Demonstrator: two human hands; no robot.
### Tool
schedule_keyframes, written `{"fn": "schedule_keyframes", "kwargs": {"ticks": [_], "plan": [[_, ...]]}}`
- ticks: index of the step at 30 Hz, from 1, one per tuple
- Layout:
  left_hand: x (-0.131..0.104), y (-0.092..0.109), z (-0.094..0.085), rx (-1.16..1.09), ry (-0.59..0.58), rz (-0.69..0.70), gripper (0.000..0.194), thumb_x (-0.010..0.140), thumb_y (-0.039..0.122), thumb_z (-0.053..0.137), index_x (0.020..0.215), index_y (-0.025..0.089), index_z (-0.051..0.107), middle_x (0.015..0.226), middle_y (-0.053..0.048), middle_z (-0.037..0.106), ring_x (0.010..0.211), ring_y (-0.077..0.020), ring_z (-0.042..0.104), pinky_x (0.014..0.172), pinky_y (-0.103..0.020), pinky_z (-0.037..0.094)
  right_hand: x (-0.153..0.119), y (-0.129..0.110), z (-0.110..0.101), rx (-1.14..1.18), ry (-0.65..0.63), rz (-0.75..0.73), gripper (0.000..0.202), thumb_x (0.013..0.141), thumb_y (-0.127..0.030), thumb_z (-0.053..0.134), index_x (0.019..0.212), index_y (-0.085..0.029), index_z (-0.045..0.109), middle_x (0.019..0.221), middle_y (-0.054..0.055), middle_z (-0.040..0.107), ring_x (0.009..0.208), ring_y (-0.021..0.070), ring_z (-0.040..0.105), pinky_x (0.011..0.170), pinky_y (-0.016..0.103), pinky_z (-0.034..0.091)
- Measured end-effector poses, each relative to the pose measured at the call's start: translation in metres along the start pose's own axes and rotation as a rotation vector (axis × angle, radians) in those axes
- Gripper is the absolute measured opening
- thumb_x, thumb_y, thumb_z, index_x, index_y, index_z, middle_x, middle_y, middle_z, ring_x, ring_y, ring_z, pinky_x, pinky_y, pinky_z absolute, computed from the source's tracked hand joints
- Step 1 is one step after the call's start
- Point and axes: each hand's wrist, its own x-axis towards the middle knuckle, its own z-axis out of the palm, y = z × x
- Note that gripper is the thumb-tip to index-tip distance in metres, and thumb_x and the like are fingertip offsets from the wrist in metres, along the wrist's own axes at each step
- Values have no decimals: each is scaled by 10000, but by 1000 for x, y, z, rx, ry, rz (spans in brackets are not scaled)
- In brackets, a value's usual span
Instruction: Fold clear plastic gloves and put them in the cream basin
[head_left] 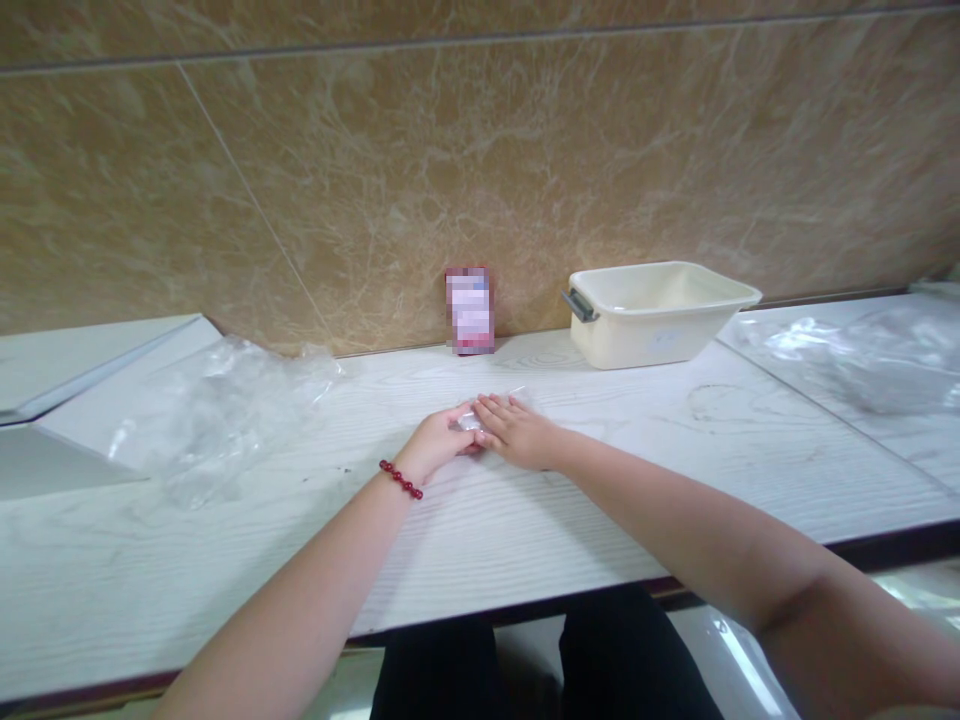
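Note:
A small clear plastic bag [470, 421] is between my two hands on the white wood-grain table. My left hand [437, 443], with a red bead bracelet [400, 480] at its wrist, pinches the bag's left side between thumb and fingers. Stretched flat across the right part of the bag lie the fingers of my right hand [517, 432], close to the left fingertips. Most of the bag is covered by the hands, and I cannot make out whether anything is inside.
A cream plastic tub [645, 335] with a grey handle clip stands by the marble wall. Left of it, a red-edged card or packet [471, 312], its face blurred, leans upright. Crumpled clear bags [232, 410] lie at left beside a white box [97, 390]; more plastic [877, 355] lies right.

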Motion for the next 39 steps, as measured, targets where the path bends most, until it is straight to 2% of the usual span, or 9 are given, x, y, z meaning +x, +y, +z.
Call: {"fn": "schedule_keyframes", "kwargs": {"ticks": [3, 8, 14, 17, 20, 24, 28, 32, 39], "plan": [[-2, 3, 3, -17, 61, -55, 575, 569, 87, 647, 1119, 159, 496, 1022, -91, 565, 697, -117, 567, 617, -238, 482, 0, 5, 1, -35, 25, 63, 543, 839, -431, 181, 1279, -126, 271, 1324, 94, 247, 1217, 226, 199, 982, 410, 173], [-2, 2, 2, -24, 101, -92, 656, 571, 83, 654, 1182, 136, 423, 868, -71, 602, 585, -89, 556, 592, -238, 484, 2, 13, -1, -39, -37, 200, 541, 831, -446, 178, 1295, -172, 227, 1346, 69, 197, 1228, 235, 162, 967, 466, 151], [-2, 2, -7, 250, 75, 27, 692, 618, 136, 617, 1244, 131, 322, 552, 4, 593, 497, -88, 533, 490, -183, 412, 4, 25, -4, -19, -49, 438, 527, 820, -451, 204, 1290, -213, 222, 1356, 64, 166, 1230, 279, 115, 914, 585, 64], [-5, 9, -13, 395, 83, 151, 663, 628, 175, 600, 1236, 157, 339, 492, 30, 571, 408, -59, 460, 389, -146, 310, 8, 35, -8, 11, 76, 613, 528, 816, -435, 248, 1260, -152, 292, 1332, 119, 223, 1223, 304, 117, 913, 579, 70], [-7, 15, -17, 405, 99, 231, 650, 629, 188, 591, 1231, 167, 349, 487, 45, 563, 362, -38, 386, 362, -143, 253, 14, 45, -15, 187, 286, 700, 478, 824, -387, 274, 1198, -107, 374, 1251, 151, 359, 1198, 264, 223, 950, 450, 184], [-5, 16, -19, 309, 64, 245, 663, 637, 186, 589, 1245, 172, 326, 500, 44, 559, 440, -59, 456, 441, -152, 327, 21, 52, -19, 767, 413, 654, 443, 806, -451, 298, 1083, -152, 473, 1064, 90, 535, 975, 151, 488, 820, 265, 374], [-3, 14, -20, 191, -9, 273, 685, 651, 187, 587, 1265, 175, 284, 531, 47, 543, 561, -86, 508, 612, -201, 404, 23, 52, -18, 1177, 422, 601, 412, 753, -491, 398, 962, -162, 531, 771, 24, 596, 660, 94, 546, 578, 184, 425], [-4, 15, -20, 80, -60, 285, 691, 652, 188, 590, 1269, 176, 276, 638, 26, 566, 574, -77, 490, 660, -229, 422, 18, 49, -24, 1400, 314, 513, 328, 731, -435, 485, 847, -133, 545, 609, -3, 542, 545, 80, 508, 494, 172, 421], [-8, 17, -21, -52, -93, 314, 658, 647, 179, 598, 1244, 222, 325, 911, -23, 570, 599, -58, 473, 618, -203, 429, 8, 41, -36, 1666, 2, 341, 181, 751, -291, 513, 810, -123, 539, 739, 15, 556, 654, 76, 531, 611, 199, 456]]}}
